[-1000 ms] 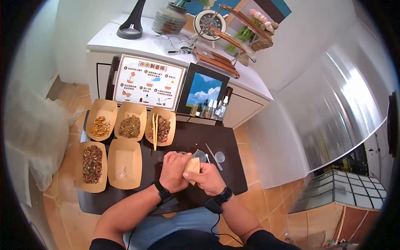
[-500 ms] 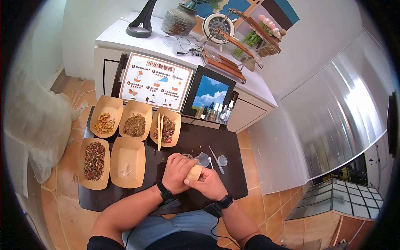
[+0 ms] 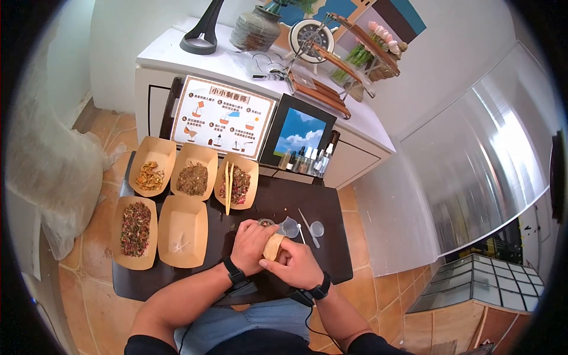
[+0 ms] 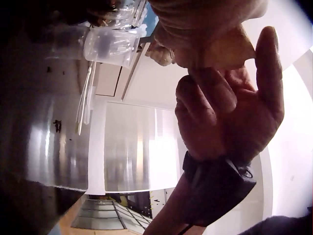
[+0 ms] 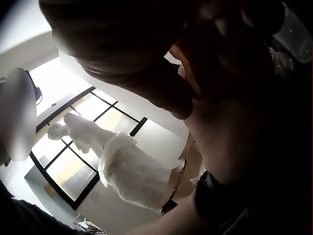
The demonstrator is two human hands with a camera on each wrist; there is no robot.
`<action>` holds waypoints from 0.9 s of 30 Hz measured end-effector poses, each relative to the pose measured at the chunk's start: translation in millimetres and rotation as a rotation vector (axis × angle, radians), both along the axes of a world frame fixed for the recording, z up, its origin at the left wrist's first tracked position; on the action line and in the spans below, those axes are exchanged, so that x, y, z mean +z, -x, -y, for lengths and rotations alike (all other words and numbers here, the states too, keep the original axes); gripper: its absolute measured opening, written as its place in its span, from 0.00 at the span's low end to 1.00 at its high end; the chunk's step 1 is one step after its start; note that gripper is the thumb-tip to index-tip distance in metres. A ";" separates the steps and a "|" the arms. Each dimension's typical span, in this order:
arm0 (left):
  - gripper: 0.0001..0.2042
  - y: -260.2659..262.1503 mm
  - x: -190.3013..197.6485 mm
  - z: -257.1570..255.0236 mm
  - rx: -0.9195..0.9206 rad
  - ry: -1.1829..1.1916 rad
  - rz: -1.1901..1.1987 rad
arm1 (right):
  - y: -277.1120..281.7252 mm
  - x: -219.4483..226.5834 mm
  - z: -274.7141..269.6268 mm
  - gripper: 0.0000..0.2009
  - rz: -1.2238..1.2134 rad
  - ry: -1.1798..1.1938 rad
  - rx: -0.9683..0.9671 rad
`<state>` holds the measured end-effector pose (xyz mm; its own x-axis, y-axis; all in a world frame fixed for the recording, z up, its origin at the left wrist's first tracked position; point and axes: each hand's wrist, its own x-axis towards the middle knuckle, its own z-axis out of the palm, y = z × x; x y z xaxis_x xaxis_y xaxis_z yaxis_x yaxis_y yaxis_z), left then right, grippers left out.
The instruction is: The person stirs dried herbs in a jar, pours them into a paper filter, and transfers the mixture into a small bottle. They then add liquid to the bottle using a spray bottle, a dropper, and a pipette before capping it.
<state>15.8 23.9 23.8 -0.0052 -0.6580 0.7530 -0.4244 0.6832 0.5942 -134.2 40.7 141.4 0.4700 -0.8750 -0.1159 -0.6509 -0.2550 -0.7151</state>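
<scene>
A small tan paper-like piece (image 3: 273,247) is held between both hands over the near side of the dark table. The left hand (image 3: 249,247) grips it from the left, knuckles up. From the right, the right hand (image 3: 297,265) pinches it with thumb and fingers. In the left wrist view the tan piece (image 4: 227,49) lies between the left hand (image 4: 205,19) and the right hand (image 4: 222,112). Deep shadow in the right wrist view hides much of both hands. A clear cup (image 3: 289,227) stands just beyond them.
Kraft trays, several with dried plant bits (image 3: 136,229) and one with small white pieces (image 3: 182,232), fill the table's left. Wooden tongs (image 3: 229,188) lie across one tray. A thin tool (image 3: 309,228) and round clear dish (image 3: 317,228) are at right; small bottles (image 3: 306,161) stand behind.
The head view has shifted slightly, moving the scene right. Both hands still hold the tan piece, whose visible shape and tilt have changed; the right fingers have shifted on it.
</scene>
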 end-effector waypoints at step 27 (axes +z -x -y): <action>0.26 17.2 0.9 -6.2 -0.145 -0.150 -0.011 | 39.4 -22.8 9.9 0.10 0.324 0.438 -0.373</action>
